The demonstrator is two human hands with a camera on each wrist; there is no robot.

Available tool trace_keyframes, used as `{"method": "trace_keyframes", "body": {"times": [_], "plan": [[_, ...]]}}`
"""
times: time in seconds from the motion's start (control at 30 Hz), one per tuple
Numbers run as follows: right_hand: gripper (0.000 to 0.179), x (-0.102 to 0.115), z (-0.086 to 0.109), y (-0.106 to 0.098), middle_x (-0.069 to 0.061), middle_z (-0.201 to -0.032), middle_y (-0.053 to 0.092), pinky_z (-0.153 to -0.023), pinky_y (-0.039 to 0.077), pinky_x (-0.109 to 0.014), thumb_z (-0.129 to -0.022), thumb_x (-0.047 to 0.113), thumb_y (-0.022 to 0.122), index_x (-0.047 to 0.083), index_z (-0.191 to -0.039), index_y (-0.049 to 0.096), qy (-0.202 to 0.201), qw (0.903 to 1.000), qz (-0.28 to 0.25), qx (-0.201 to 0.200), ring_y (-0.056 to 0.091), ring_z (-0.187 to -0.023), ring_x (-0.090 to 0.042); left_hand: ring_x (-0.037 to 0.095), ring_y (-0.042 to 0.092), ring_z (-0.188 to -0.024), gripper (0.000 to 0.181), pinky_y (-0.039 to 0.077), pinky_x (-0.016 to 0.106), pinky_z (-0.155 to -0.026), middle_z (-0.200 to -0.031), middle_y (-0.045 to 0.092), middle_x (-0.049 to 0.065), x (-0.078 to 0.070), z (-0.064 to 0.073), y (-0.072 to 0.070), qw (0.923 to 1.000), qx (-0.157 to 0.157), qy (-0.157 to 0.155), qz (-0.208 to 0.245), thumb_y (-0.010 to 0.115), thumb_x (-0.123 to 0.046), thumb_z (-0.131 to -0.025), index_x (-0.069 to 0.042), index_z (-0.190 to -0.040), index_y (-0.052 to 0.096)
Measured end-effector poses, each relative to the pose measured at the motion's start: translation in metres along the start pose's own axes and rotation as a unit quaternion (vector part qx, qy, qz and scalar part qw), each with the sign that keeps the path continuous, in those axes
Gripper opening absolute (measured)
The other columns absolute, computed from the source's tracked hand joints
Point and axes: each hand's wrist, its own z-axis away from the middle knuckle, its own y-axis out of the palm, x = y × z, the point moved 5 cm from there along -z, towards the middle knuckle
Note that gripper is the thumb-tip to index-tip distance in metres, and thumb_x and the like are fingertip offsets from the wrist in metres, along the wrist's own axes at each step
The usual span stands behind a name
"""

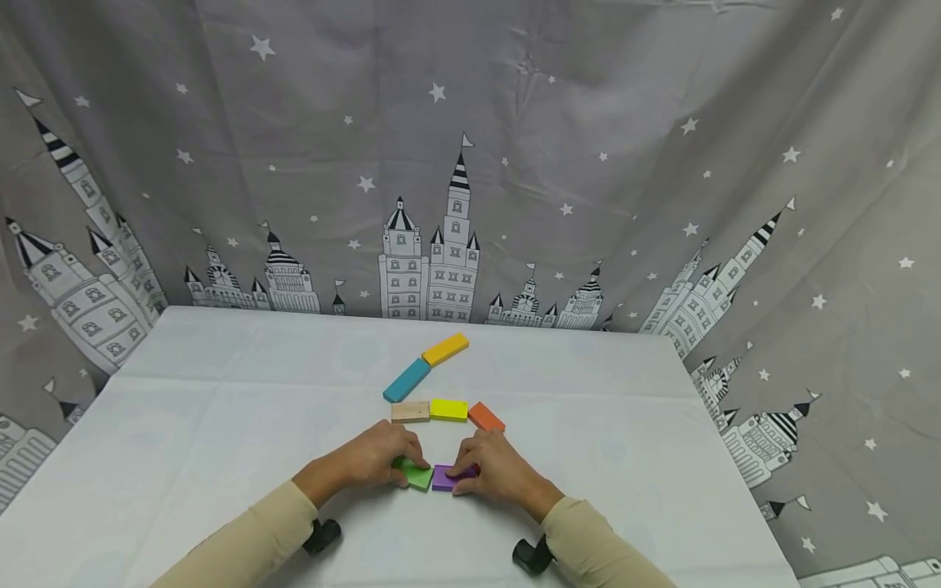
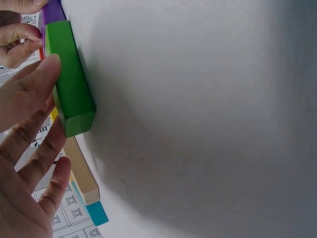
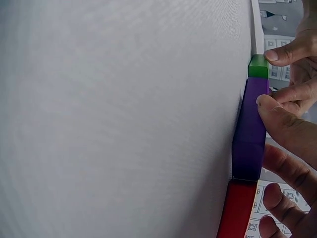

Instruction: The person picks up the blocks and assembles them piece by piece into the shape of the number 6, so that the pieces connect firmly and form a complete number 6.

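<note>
My left hand pinches a green block lying on the table; in the left wrist view its thumb is on the near side and fingers reach the far end. My right hand pinches a purple block with thumb and fingers. The green and purple blocks stand end to end, close together at a slight angle. A red block adjoins the purple one's other end in the right wrist view; from the head, the right hand mostly hides it.
Beyond the hands, a plain wooden block, a yellow block and an orange block form a row. A teal block and an amber block slant away behind it. A castle-print curtain hangs behind the white table.
</note>
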Motion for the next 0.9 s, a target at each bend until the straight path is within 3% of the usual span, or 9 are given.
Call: {"method": "trace_keyframes", "body": {"times": [0.13,0.33,0.7,0.9], "plan": [[0.023,0.001,-0.001,0.000,0.014,-0.083,0.063,-0.070,0.031,-0.015,-0.076,0.033,0.082,0.020,-0.096,0.080,0.001,1.0000,0.005,0.004,0.048,-0.080,0.000,0.004,0.056,-0.087,0.029,0.047,0.033,-0.080,-0.094,0.067,-0.012,0.001,0.003,0.000,0.9999,-0.003,-0.011,0.001,0.081,-0.019,-0.077,-0.018,-0.105,0.076],[0.023,0.001,-0.001,0.001,0.014,-0.082,0.063,-0.070,0.031,-0.014,-0.076,0.033,0.082,0.020,-0.096,0.079,0.009,0.9999,0.002,0.011,0.048,-0.079,0.000,0.007,0.058,-0.086,0.030,0.049,0.038,-0.081,-0.093,0.067,-0.009,0.011,0.014,-0.001,0.9973,-0.029,-0.067,0.000,0.082,-0.018,-0.075,-0.015,-0.105,0.076],[0.023,0.001,0.000,0.001,0.014,-0.081,0.062,-0.070,0.032,-0.015,-0.076,0.031,0.083,0.019,-0.095,0.079,0.007,0.9999,-0.008,0.001,0.046,-0.077,0.000,0.014,0.059,-0.090,0.033,0.048,0.041,-0.082,-0.096,0.066,-0.004,0.034,0.039,-0.006,0.9807,-0.073,-0.181,0.005,0.082,-0.017,-0.076,-0.010,-0.107,0.075],[0.022,0.001,0.000,0.001,0.014,-0.081,0.063,-0.070,0.032,-0.016,-0.076,0.031,0.083,0.019,-0.094,0.079,0.003,0.9999,-0.012,-0.001,0.047,-0.078,0.000,0.014,0.060,-0.088,0.033,0.049,0.041,-0.079,-0.095,0.066,-0.004,0.043,0.049,-0.010,0.9739,-0.101,-0.204,0.001,0.082,-0.018,-0.075,-0.009,-0.106,0.075]]}}
